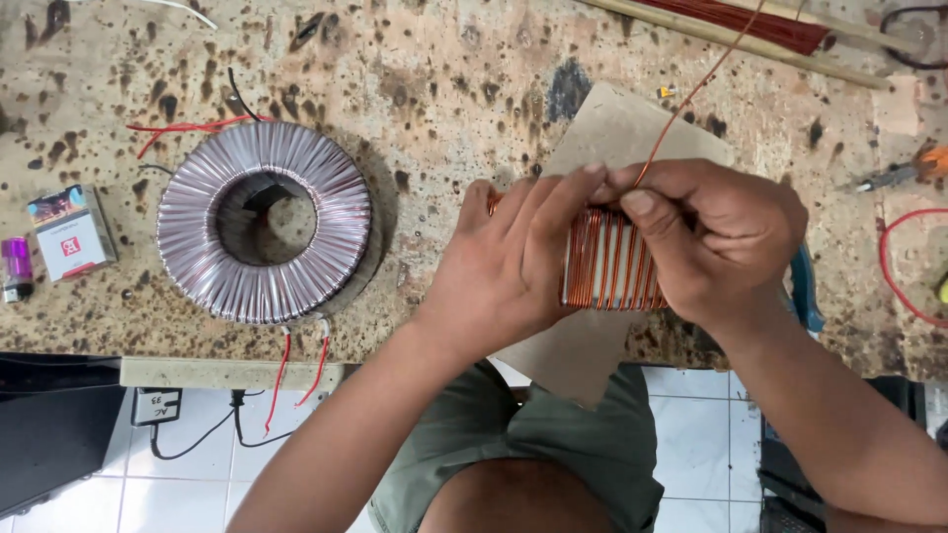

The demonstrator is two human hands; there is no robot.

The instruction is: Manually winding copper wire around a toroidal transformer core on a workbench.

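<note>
A copper-wound coil (610, 262), right of centre in the frame, is gripped from both sides above a sheet of grey card (617, 133) on the stained desk (444, 89). The left hand (504, 262) wraps its left end; the right hand (721, 242) pinches a copper wire (691, 94) against it. A finished toroidal coil (264, 222) lies at left.

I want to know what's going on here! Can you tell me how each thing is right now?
left hand: gripping the small coil.
right hand: pinching the copper wire.
small coil: partly wound, held up.
copper wire: pulled tight.
big ring coil: fully wound, lying flat.
cardboard sheet: flat under the hands.
small box: closed.
</note>
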